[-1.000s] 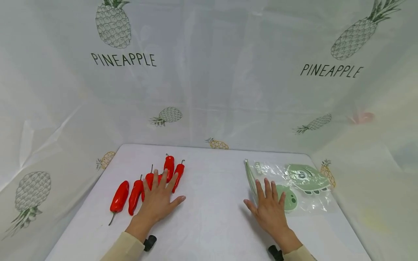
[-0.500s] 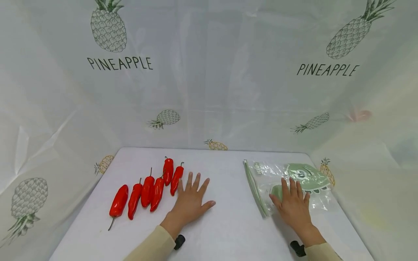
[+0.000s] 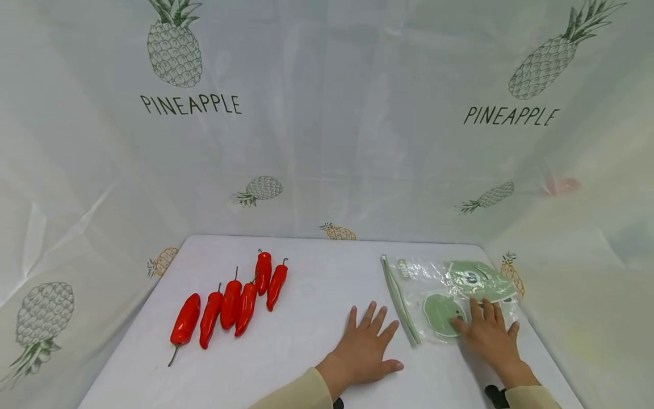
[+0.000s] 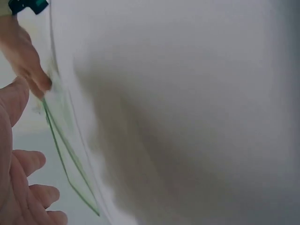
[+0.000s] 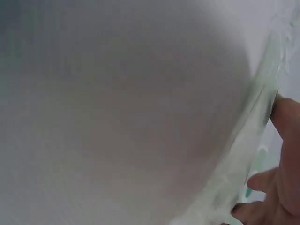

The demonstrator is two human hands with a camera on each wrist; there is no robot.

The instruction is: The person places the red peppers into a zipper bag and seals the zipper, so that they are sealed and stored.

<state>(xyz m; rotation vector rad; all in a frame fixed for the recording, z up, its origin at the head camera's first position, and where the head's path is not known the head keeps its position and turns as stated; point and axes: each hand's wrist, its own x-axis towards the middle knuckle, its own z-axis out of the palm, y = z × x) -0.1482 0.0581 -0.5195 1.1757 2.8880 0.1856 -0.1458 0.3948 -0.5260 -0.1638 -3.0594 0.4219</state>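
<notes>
A clear zip bag (image 3: pixel 416 284) with green cartoon prints lies flat at the right of the white table, its green zip edge facing left. My right hand (image 3: pixel 487 338) is at its lower right part, the fingertips and thumb meeting the plastic. In the right wrist view, the thumb and fingers of that hand (image 5: pixel 288 159) are against the bag (image 5: pixel 248 136). Left of the zip edge, my left hand (image 3: pixel 360 352) hovers low over the table with fingers spread, holding nothing. The left wrist view shows this hand (image 4: pixel 21 178) apart from the bag (image 4: pixel 70 150).
Several red chili peppers (image 3: pixel 230 304) lie in a slanting row on the left part of the white table (image 3: pixel 317 284). A pale curtain (image 3: pixel 337 130) printed with pineapples hangs behind the table and along both sides.
My left hand has moved right, from over the chili peppers to beside the bag's zip edge. My right hand has shifted right and down across the bag. Peppers and bag stay put.
</notes>
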